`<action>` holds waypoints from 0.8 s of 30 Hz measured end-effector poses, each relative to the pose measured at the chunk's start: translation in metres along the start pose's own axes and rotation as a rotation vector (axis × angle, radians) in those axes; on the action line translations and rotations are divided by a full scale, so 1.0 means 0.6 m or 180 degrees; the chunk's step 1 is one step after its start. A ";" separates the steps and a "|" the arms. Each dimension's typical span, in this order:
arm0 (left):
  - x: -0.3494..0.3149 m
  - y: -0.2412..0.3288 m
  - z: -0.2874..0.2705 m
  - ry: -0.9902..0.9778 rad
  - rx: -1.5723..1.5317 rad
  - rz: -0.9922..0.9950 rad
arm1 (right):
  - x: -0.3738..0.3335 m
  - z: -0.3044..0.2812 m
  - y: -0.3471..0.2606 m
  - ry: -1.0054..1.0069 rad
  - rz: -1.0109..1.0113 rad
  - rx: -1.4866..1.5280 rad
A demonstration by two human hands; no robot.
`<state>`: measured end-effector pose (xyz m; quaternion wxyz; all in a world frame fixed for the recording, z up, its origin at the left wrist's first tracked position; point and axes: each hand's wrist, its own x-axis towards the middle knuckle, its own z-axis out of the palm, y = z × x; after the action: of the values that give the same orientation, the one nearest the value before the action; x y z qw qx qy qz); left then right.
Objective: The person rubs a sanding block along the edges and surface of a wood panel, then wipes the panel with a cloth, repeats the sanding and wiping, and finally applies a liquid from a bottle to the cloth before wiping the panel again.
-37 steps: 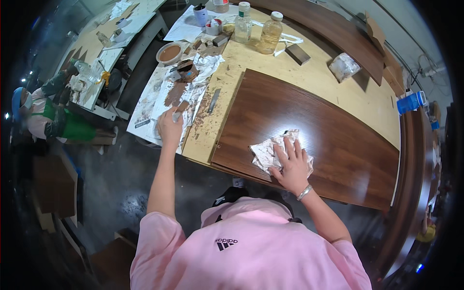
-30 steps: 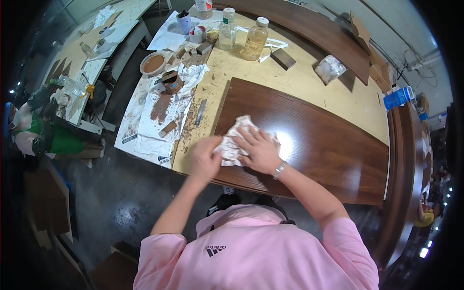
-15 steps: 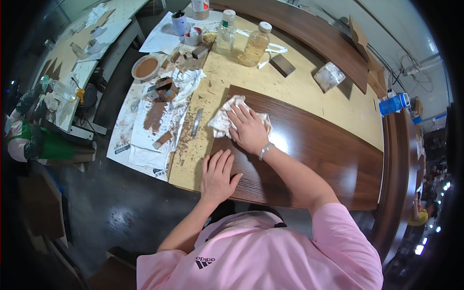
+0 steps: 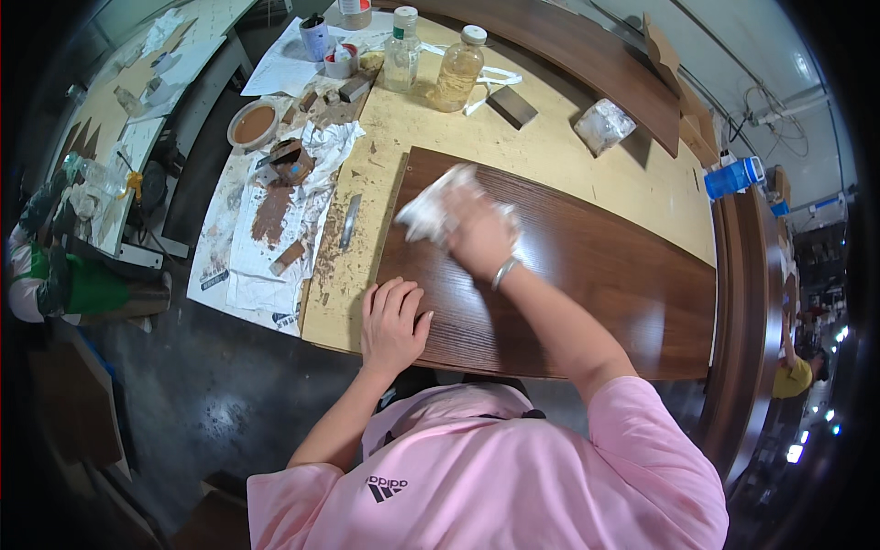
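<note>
A dark brown wood-grain panel [image 4: 587, 284] lies on the worktable in front of me. My right hand [image 4: 481, 234], blurred by motion, presses a crumpled whitish cloth [image 4: 429, 213] against the panel's left part. The fingers are smeared, and the cloth shows on both sides of the hand. At the panel's near left corner rests my left hand [image 4: 394, 321], palm down with fingers stretched over the edge and nothing in them. A flat metal scraper blade [image 4: 349, 222] lies on the table left of the panel.
Left, stained paper [image 4: 240, 266] holds a bowl of brown paste [image 4: 253, 125] and small blocks. Behind stand a clear bottle [image 4: 401, 55] and a bottle of yellowish liquid [image 4: 458, 73], near a dark block [image 4: 511, 107] and a wrapped bundle [image 4: 604, 127]. A blue bottle [image 4: 733, 177] is at right.
My right hand and the cloth have slid a little to the right over the panel. My left hand keeps its place at the corner. The whole view has shifted slightly.
</note>
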<state>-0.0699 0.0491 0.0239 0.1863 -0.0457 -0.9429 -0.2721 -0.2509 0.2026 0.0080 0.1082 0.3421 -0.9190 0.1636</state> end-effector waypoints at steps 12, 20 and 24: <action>-0.005 -0.001 0.009 0.0024 0.0113 -0.0096 | -0.010 0.009 -0.112 -0.0228 -0.0424 0.0241; 0.000 0.003 0.007 0.0051 0.0103 0.0026 | -0.020 -0.036 0.183 -0.0008 0.1095 -0.0494; -0.006 -0.008 0.010 0.0131 0.0057 -0.0001 | -0.136 -0.076 0.280 -0.0064 0.1704 -0.1027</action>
<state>-0.0697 0.0481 0.0156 0.2061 -0.0383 -0.9413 -0.2646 -0.2977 0.3879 -0.0132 0.1051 0.0679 -0.9915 0.0350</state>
